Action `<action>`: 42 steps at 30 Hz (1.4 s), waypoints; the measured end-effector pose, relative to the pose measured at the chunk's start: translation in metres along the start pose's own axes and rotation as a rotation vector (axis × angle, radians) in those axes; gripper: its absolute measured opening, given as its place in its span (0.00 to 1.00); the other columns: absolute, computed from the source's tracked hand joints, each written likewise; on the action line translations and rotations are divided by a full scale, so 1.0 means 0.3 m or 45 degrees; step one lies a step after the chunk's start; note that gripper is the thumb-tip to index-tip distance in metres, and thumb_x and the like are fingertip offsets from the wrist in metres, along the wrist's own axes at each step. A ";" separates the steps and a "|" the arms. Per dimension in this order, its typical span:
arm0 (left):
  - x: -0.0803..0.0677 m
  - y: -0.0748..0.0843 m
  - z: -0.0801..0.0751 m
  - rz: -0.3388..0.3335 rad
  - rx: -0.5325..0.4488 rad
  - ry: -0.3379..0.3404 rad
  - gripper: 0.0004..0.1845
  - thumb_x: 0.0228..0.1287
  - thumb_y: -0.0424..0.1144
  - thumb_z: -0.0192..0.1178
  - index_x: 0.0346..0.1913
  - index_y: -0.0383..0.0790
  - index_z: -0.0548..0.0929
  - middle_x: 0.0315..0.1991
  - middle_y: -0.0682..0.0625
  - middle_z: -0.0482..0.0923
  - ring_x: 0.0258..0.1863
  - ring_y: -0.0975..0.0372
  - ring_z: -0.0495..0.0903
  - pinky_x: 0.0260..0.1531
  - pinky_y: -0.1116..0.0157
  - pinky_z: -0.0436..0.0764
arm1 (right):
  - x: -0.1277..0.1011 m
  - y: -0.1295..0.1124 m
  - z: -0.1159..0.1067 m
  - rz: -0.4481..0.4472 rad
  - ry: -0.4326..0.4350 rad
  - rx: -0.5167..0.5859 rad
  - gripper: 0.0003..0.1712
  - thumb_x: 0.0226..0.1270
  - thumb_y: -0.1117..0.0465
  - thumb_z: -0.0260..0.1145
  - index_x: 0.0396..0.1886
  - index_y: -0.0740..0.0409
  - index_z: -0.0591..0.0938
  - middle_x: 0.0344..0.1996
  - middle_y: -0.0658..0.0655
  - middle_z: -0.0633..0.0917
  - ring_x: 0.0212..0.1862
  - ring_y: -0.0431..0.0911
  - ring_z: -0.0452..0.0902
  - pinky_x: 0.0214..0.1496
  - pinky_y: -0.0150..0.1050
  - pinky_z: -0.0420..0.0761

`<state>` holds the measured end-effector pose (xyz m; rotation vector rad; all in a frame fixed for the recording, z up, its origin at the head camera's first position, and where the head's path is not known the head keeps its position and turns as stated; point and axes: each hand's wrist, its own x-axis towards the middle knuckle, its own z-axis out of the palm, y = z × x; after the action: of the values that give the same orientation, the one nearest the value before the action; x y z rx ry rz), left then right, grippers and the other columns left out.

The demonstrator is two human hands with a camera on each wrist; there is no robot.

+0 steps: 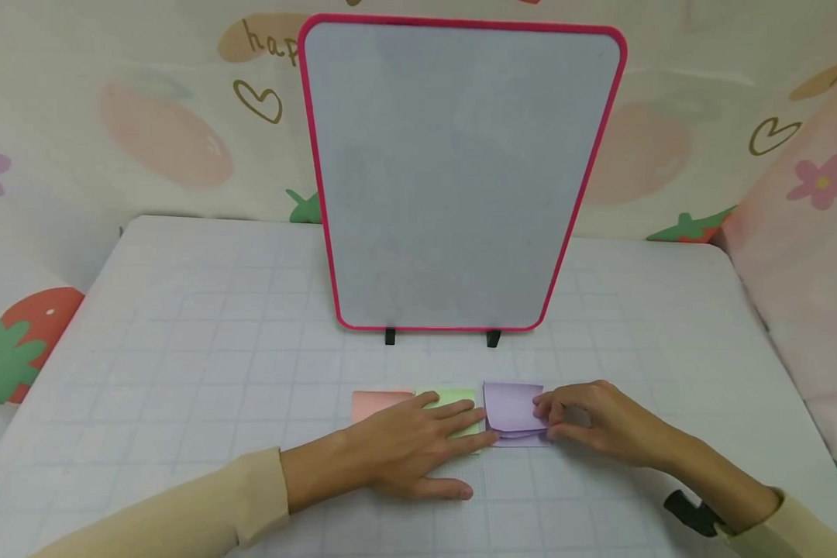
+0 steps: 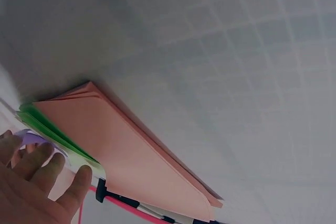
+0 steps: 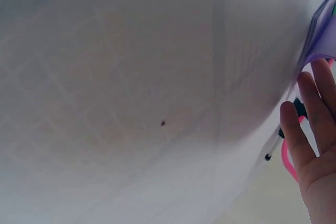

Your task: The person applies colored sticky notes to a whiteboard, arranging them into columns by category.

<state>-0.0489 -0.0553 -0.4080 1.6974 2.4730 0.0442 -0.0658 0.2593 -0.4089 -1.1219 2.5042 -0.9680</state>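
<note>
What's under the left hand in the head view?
The left hand lies over the green notes, whose top edge shows, and hides the lower part of the pink notes. Anything else beneath the palm is covered.

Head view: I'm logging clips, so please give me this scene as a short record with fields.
Note pads, left to right: pink pad, green pad, purple pad
Left hand: fingers spread across the green pad
Right hand: at the purple pad's right edge
Behind: pink-rimmed whiteboard, standing
Surface: white table, grid pattern
</note>
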 end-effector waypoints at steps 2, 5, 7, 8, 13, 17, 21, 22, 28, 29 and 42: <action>0.004 -0.003 0.000 -0.007 -0.012 0.004 0.37 0.75 0.67 0.35 0.78 0.52 0.59 0.75 0.49 0.61 0.74 0.58 0.60 0.66 0.50 0.69 | 0.000 0.001 -0.003 0.010 -0.011 0.027 0.12 0.60 0.63 0.74 0.29 0.43 0.79 0.43 0.47 0.88 0.49 0.45 0.84 0.54 0.36 0.81; 0.011 -0.007 0.001 -0.014 -0.011 0.011 0.37 0.75 0.67 0.35 0.78 0.52 0.60 0.75 0.48 0.61 0.74 0.57 0.60 0.65 0.50 0.69 | 0.000 0.002 -0.006 0.020 -0.024 0.078 0.10 0.62 0.61 0.73 0.29 0.43 0.80 0.43 0.47 0.88 0.50 0.45 0.84 0.56 0.33 0.79; 0.014 -0.009 0.002 -0.015 -0.008 0.013 0.37 0.74 0.67 0.35 0.77 0.52 0.61 0.75 0.48 0.61 0.74 0.57 0.60 0.65 0.51 0.69 | 0.001 0.000 -0.011 0.040 -0.038 0.114 0.09 0.63 0.60 0.72 0.29 0.43 0.80 0.44 0.47 0.88 0.50 0.45 0.84 0.58 0.31 0.77; 0.015 -0.009 0.002 -0.016 -0.005 0.013 0.37 0.74 0.67 0.35 0.77 0.52 0.61 0.75 0.49 0.62 0.74 0.58 0.60 0.65 0.51 0.70 | 0.001 -0.001 -0.013 0.047 -0.043 0.132 0.09 0.63 0.59 0.72 0.29 0.43 0.80 0.44 0.47 0.88 0.50 0.45 0.83 0.58 0.31 0.77; 0.016 -0.008 0.002 -0.023 0.001 0.022 0.36 0.74 0.67 0.36 0.76 0.52 0.64 0.74 0.48 0.63 0.73 0.57 0.62 0.64 0.51 0.70 | 0.005 -0.002 -0.021 0.104 -0.051 0.223 0.07 0.65 0.58 0.71 0.30 0.45 0.80 0.44 0.48 0.88 0.50 0.44 0.83 0.59 0.27 0.74; 0.017 -0.008 0.005 -0.021 0.034 0.033 0.36 0.74 0.67 0.37 0.75 0.52 0.66 0.73 0.48 0.64 0.73 0.58 0.62 0.64 0.51 0.70 | 0.008 -0.002 -0.021 0.120 -0.009 0.269 0.06 0.66 0.61 0.70 0.31 0.47 0.80 0.42 0.49 0.88 0.48 0.44 0.84 0.55 0.28 0.77; 0.018 -0.004 0.010 -0.012 0.068 0.053 0.36 0.74 0.67 0.38 0.74 0.50 0.68 0.72 0.51 0.67 0.72 0.60 0.64 0.63 0.51 0.71 | 0.014 -0.006 -0.019 0.156 0.027 0.276 0.06 0.67 0.63 0.69 0.32 0.49 0.80 0.40 0.48 0.88 0.46 0.43 0.84 0.52 0.30 0.80; 0.018 -0.004 0.011 -0.009 0.076 0.060 0.36 0.74 0.67 0.38 0.73 0.50 0.69 0.72 0.51 0.67 0.72 0.60 0.64 0.63 0.51 0.71 | 0.015 -0.007 -0.018 0.172 0.032 0.274 0.05 0.67 0.63 0.69 0.32 0.50 0.81 0.40 0.48 0.88 0.46 0.42 0.84 0.52 0.31 0.81; 0.019 -0.001 0.015 0.004 0.092 0.086 0.36 0.74 0.66 0.39 0.72 0.47 0.71 0.71 0.52 0.69 0.71 0.61 0.65 0.63 0.52 0.71 | 0.023 -0.014 -0.017 0.244 0.048 0.283 0.03 0.67 0.64 0.68 0.34 0.54 0.81 0.40 0.47 0.88 0.47 0.41 0.83 0.50 0.33 0.82; 0.020 -0.001 0.015 0.006 0.092 0.087 0.36 0.74 0.66 0.39 0.72 0.47 0.71 0.71 0.52 0.69 0.71 0.60 0.65 0.63 0.52 0.71 | 0.023 -0.014 -0.016 0.245 0.053 0.281 0.03 0.67 0.64 0.68 0.34 0.55 0.81 0.40 0.47 0.88 0.46 0.41 0.83 0.50 0.33 0.82; 0.027 0.004 0.017 0.034 0.075 0.096 0.36 0.74 0.66 0.39 0.70 0.44 0.73 0.69 0.51 0.71 0.71 0.60 0.66 0.64 0.54 0.70 | 0.035 -0.013 -0.018 0.192 0.181 0.107 0.09 0.62 0.68 0.71 0.35 0.49 0.83 0.37 0.43 0.88 0.41 0.39 0.86 0.47 0.37 0.84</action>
<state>-0.0500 -0.0475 -0.4138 1.7840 2.5294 0.0397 -0.0733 0.2523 -0.4016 -0.8539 2.5869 -1.1339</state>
